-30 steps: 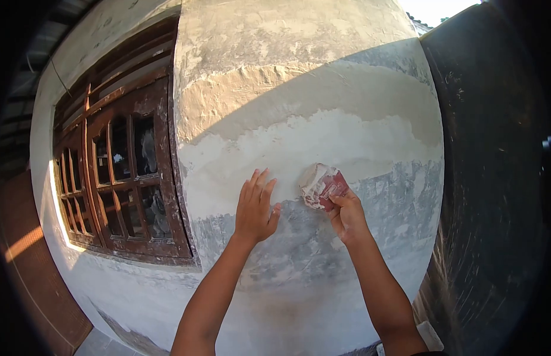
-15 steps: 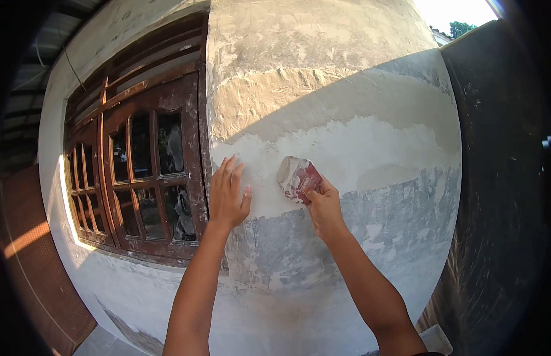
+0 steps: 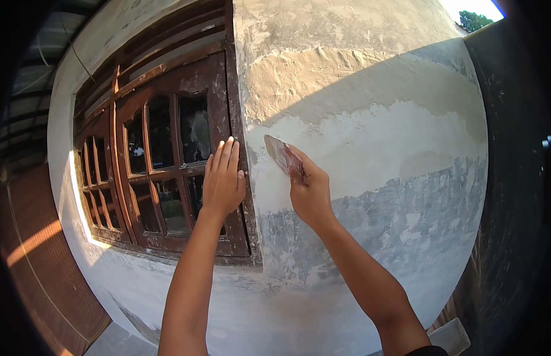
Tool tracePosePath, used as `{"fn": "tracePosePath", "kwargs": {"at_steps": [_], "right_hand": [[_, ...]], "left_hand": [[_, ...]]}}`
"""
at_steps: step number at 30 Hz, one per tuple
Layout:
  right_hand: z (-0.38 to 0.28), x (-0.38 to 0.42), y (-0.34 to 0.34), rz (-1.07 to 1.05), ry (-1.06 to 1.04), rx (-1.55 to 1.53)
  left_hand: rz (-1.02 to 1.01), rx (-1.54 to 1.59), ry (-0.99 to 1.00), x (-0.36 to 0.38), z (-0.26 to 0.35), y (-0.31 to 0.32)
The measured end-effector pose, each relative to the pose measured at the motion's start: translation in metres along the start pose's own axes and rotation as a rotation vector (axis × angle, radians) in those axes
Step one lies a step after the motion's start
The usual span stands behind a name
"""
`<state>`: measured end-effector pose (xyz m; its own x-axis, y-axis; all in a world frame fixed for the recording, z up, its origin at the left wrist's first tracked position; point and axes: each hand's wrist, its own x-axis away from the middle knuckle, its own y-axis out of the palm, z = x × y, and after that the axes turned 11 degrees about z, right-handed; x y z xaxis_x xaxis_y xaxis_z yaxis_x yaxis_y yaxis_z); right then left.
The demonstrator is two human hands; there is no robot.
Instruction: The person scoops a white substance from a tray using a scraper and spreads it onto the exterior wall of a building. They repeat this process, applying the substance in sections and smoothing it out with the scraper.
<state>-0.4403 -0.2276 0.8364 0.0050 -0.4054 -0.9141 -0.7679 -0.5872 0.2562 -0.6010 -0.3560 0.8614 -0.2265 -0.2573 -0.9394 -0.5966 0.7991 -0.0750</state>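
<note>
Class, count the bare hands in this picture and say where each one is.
2: the left hand is in front of the brown wooden window, and the right hand holds a reddish scraper by the patchy wall. No other hand shows.

Reddish scraper (image 3: 284,156), seemingly white-smeared, patchy white, grey and beige wall (image 3: 370,148), brown window (image 3: 218,86)
</note>
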Motion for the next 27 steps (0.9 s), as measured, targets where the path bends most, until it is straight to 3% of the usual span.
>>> {"fn": "tracePosePath", "kwargs": {"at_steps": [4, 6, 9, 16, 22, 27], "right_hand": [[-0.021, -0.003, 0.034, -0.077, 0.02, 0.234], [-0.002, 0.002, 0.055, 0.098, -0.43, 0.254], [0.017, 0.006, 0.072, 0.104, -0.613, 0.434], [0.044, 0.001, 0.09, 0.196, -0.701, 0.696], [0.063, 0.0, 0.108, 0.155, -0.723, 0.78], [0.064, 0.001, 0.121, 0.05, -0.65, 1.112]], "left_hand": [[-0.089, 0.086, -0.009, 0.007, -0.015, 0.01], [-0.089, 0.067, 0.059, 0.01, -0.019, 0.016], [-0.069, 0.191, 0.064, 0.018, -0.02, 0.038], [0.009, 0.256, 0.027, 0.029, -0.015, 0.056], [0.045, 0.34, 0.035, 0.031, -0.019, 0.061], [0.072, 0.339, 0.047, 0.037, -0.017, 0.066]]}}
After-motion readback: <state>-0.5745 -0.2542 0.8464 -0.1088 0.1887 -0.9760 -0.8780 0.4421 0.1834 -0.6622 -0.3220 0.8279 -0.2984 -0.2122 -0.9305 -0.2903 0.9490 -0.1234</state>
